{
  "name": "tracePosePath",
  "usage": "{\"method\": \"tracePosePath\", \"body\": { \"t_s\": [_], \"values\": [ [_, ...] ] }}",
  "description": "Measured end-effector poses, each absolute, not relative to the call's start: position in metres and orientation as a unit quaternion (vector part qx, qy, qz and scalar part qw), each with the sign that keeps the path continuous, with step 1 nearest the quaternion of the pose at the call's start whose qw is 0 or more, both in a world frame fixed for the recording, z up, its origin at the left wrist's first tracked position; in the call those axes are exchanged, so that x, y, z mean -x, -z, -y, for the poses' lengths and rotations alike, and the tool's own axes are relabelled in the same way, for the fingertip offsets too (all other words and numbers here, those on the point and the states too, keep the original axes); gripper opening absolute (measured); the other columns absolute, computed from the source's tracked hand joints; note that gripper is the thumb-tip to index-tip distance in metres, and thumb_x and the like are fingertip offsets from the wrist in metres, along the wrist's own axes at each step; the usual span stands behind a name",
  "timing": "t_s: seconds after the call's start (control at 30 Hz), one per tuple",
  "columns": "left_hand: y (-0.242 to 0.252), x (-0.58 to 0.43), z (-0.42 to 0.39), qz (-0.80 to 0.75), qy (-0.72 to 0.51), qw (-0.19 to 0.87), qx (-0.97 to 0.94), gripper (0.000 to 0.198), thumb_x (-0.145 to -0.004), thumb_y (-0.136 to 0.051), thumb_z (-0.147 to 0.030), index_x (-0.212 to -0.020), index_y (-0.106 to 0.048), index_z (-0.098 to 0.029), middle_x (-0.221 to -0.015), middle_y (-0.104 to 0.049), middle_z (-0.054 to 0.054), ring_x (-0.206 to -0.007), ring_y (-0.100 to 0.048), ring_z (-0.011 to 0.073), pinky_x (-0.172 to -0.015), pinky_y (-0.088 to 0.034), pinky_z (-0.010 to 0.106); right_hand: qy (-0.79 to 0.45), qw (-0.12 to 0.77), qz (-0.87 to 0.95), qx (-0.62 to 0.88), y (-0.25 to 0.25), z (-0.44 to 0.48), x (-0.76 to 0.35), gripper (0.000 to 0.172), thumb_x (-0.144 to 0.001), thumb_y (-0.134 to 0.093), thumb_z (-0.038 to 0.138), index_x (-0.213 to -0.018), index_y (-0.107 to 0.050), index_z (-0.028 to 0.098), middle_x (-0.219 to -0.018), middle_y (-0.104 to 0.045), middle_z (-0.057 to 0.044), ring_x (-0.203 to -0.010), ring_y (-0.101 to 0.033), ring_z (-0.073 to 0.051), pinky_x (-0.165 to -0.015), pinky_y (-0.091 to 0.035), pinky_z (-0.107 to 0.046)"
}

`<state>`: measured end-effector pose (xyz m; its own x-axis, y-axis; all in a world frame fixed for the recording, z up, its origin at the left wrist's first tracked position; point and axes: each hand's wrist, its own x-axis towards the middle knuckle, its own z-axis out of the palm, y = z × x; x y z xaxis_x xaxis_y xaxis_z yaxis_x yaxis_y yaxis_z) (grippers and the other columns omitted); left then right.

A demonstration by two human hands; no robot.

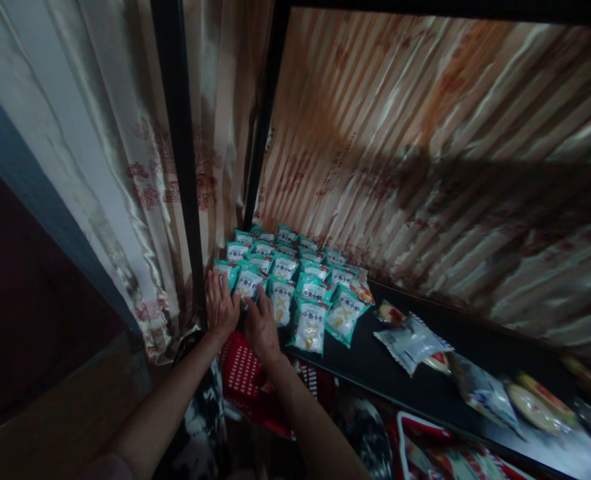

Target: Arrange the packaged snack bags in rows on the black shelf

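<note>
Rows of small teal-and-white snack packets (285, 267) stand leaning back in the corner of a black shelf. My left hand (221, 305) lies with its fingers stretched over the front of the leftmost packet (225, 270), covering most of it. Right beside it, my right hand (262, 328) touches the lower part of a neighbouring packet (249, 283), thumb and fingers apart. Another teal packet (281, 301) is just right of that hand. Two more front packets, one (309, 327) near the shelf edge and one (345, 315) farther right, lean at a tilt.
Loose clear and silvery packages (414, 342) lie along the black shelf (360, 363) to the right. Below its edge are a red basket (240, 367) and a white-rimmed crate (401, 433) holding packages. A black post (178, 127) rises at left; pleated curtains (375, 133) hang behind.
</note>
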<state>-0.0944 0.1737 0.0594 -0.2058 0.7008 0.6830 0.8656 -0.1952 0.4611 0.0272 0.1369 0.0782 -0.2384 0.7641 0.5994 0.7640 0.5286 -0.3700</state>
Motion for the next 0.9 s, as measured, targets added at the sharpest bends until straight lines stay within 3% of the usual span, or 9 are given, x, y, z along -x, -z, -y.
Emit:
{"method": "tracePosePath", "body": {
  "t_s": [0.13, 0.3, 0.53, 0.77, 0.9],
  "values": [
    [-0.061, 0.092, -0.170, 0.627, 0.454, 0.090, 0.626, 0.055, -0.094, -0.038, -0.032, -0.141, -0.031, -0.004, -0.150, -0.028, 0.023, -0.144, -0.013, 0.0302, -0.113, -0.025, 0.052, 0.010, 0.390, 0.783, 0.485, -0.073, -0.135, -0.029, 0.043, -0.081, -0.043, 0.001, -0.119, -0.058, 0.014, -0.151, -0.024, -0.018, -0.139, -0.026, -0.031, -0.100, -0.044, -0.050],
    [-0.065, 0.089, -0.167, 0.629, 0.461, 0.086, 0.620, 0.053, -0.094, -0.037, -0.032, -0.140, -0.033, -0.005, -0.149, -0.030, 0.022, -0.143, -0.016, 0.0302, -0.113, -0.024, 0.051, 0.017, 0.390, 0.781, 0.488, -0.072, -0.131, -0.030, 0.045, -0.080, -0.045, 0.001, -0.121, -0.057, 0.016, -0.152, -0.020, -0.017, -0.138, -0.026, -0.031, -0.100, -0.043, -0.051],
    [-0.061, 0.071, -0.152, 0.572, 0.474, 0.120, 0.659, 0.044, -0.094, -0.036, -0.026, -0.134, -0.044, -0.009, -0.144, -0.040, 0.020, -0.142, -0.021, 0.0288, -0.112, -0.026, 0.052, 0.021, 0.400, 0.778, 0.484, -0.075, -0.121, -0.038, 0.040, -0.082, -0.050, 0.007, -0.121, -0.057, 0.013, -0.149, -0.028, -0.020, -0.139, -0.027, -0.030, -0.104, -0.040, -0.052],
    [-0.057, 0.048, -0.136, 0.523, 0.464, 0.083, 0.710, 0.042, -0.095, -0.035, -0.021, -0.134, -0.043, -0.011, -0.144, -0.040, 0.018, -0.142, -0.022, 0.0274, -0.111, -0.030, 0.052, 0.046, 0.407, 0.764, 0.500, -0.071, -0.108, -0.062, 0.033, -0.085, -0.047, 0.008, -0.115, -0.059, 0.012, -0.147, -0.033, -0.021, -0.139, -0.028, -0.029, -0.104, -0.040, -0.052],
    [-0.052, 0.035, -0.127, 0.497, 0.452, 0.063, 0.738, 0.041, -0.095, -0.033, -0.018, -0.134, -0.042, -0.011, -0.144, -0.039, 0.018, -0.141, -0.023, 0.0259, -0.110, -0.033, 0.050, 0.054, 0.418, 0.754, 0.504, -0.072, -0.101, -0.078, 0.038, -0.084, -0.046, 0.007, -0.119, -0.058, 0.014, -0.147, -0.035, -0.019, -0.138, -0.029, -0.029, -0.103, -0.040, -0.053]
  ]
}}
